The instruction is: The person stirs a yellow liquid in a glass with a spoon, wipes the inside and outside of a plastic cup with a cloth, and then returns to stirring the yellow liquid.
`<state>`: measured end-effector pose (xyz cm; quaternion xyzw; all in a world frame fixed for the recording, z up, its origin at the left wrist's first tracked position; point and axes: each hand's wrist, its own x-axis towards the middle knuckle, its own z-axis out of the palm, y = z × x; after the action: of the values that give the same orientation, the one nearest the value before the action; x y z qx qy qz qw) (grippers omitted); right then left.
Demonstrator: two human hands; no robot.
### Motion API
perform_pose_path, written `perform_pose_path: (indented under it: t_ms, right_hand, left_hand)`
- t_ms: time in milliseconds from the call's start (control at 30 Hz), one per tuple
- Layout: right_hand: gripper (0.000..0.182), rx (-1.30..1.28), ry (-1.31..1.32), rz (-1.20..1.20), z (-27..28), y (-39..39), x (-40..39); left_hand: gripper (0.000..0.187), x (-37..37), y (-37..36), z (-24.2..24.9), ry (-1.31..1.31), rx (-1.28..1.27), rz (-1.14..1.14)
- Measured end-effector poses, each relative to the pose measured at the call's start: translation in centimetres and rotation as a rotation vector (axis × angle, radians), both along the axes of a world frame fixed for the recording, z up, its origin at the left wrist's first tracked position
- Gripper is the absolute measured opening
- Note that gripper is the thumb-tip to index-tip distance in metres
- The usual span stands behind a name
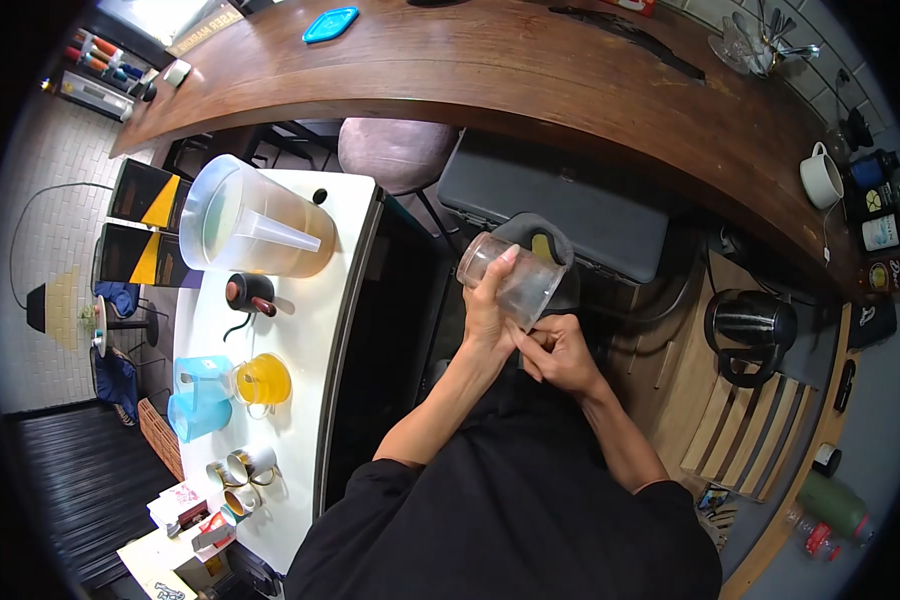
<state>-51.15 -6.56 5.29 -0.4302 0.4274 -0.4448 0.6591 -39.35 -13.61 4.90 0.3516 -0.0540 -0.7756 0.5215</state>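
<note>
Head view: one clear plastic cup (513, 278) tilted, held up over the dark gap beside the white bench (315, 330). Left hand (487, 312) clamped around its side; right hand (560, 352) pinched at its base, both hands close together. On the bench: one large lidded pitcher (255, 222), one black gooseneck kettle (248, 296), one orange mug (263, 381), two blue jugs (198, 395), three small metal cups (238, 478).

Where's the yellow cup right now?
In the head view, the yellow cup stands on the white counter at left, beside the blue jug, below the small black kettle.
</note>
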Motion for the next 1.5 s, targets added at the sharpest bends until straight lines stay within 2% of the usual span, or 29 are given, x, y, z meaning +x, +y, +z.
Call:
perform_pose_path:
  t_ms: [33, 67, 100, 133, 167, 233, 300, 400, 433, 500, 633, 700, 767, 833, 900, 967, 1033, 1100, 1167, 1233, 1400, 1467, 1500]
  right_hand:
    - [0.016, 0.000, -0.001, 0.001, 0.5, -0.1, -0.3]
    - [0.011, 0.014, -0.157, 0.036, 0.9, -0.1, -0.7]
    - [0.023, 0.025, -0.312, 0.072, 1.1, -0.1, -1.0]
    - [0.034, 0.015, -0.360, 0.079, 0.6, 0.1, -1.1]
    - [0.034, 0.010, -0.360, 0.083, 0.6, 0.0, -1.2]
    - [0.025, 0.088, -0.697, 0.080, 0.7, 0.4, -1.2]
    - [0.027, 0.161, -0.775, 0.014, 0.6, 0.7, -1.1]
    - [0.040, 0.144, -1.024, 0.119, 0.1, -0.1, -1.6]
    - [0.040, 0.145, -1.025, 0.119, 0.0, -0.1, -1.4]
    - [0.042, 0.186, -1.207, 0.107, -0.1, -0.1, -0.9]
    - [0.041, 0.049, -1.006, 0.067, 0.3, 0.3, -0.2]
    - [0.042, -0.019, -0.394, 0.187, 1.1, 0.7, -1.0]
    - [0.048, 0.007, -0.384, 0.190, 1.3, 1.4, -0.8]
    - [0.053, -0.107, -0.092, 0.256, 1.5, 1.4, -0.1]
    - [0.057, -0.099, -0.084, 0.270, 1.9, 1.3, 0.1]
    - [0.060, -0.002, -0.335, 0.312, 2.0, 1.2, -0.2]
    - [0.060, 0.004, -0.414, 0.305, 1.7, 1.2, -0.2]
    - [0.059, 0.089, -0.818, 0.300, 2.3, 0.9, -0.2]
    - [0.055, 0.045, -0.843, 0.282, 2.2, 0.7, -0.1]
    - [0.053, 0.059, -1.094, 0.222, 1.3, 0.8, -0.1]
    - [0.042, 0.070, -1.190, 0.226, 2.2, 0.6, 0.1]
    - [0.028, 0.227, -1.210, 0.081, 2.6, 0.9, 0.2]
    - [0.028, 0.226, -1.208, 0.082, 2.8, 0.8, 0.3]
  left_hand:
    - [0.030, -0.1, -0.1, -0.2, 0.023, -0.043, 0.012]
    - [0.049, 0.0, -0.2, -0.6, -0.029, -0.076, 0.008]
    - [0.049, 0.0, 0.0, -0.9, -0.029, -0.074, 0.011]
    - [0.049, 0.0, 0.0, -1.0, -0.115, -0.157, 0.038]
    - [0.050, -0.1, 0.0, -1.0, -0.202, -0.239, 0.066]
    - [0.050, 0.1, 0.5, -0.8, -0.201, -0.251, 0.075]
    - [0.049, 0.2, 0.5, -0.9, -0.217, -0.300, 0.097]
    - [0.047, 0.7, 0.5, -1.2, -0.096, -0.291, 0.108]
    - [0.047, 0.8, 0.5, -1.3, -0.097, -0.289, 0.110]
    - [0.047, 1.0, 0.3, -1.3, -0.086, -0.324, 0.140]
    - [0.047, 1.7, 0.4, -1.5, -0.089, -0.294, 0.142]
    - [0.047, 1.8, 0.5, 0.2, -0.083, -0.317, 0.134]
    - [0.050, 2.1, 0.7, 1.4, -0.044, -0.295, 0.134]
    - [0.048, 2.6, 0.4, 2.2, -0.183, -0.423, 0.105]
    - [0.048, 2.9, 0.5, 2.2, -0.196, -0.436, 0.098]
    - [0.049, 3.1, 0.7, 2.3, -0.168, -0.429, 0.108]
    - [0.051, 3.2, 0.9, 2.2, -0.156, -0.474, 0.112]
    - [0.052, 3.0, 1.4, 1.7, -0.136, -0.513, 0.118]
    - [0.065, 3.1, 1.2, 1.2, -0.081, -0.471, 0.118]
    - [0.066, 3.1, 1.2, 1.0, -0.082, -0.495, 0.107]
    - [0.070, 3.3, 1.5, 0.3, -0.029, -0.578, 0.081]
    - [0.073, 3.1, 1.5, 0.2, 0.043, -0.628, 0.078]
    - [0.073, 3.2, 1.4, -0.1, 0.044, -0.629, 0.079]
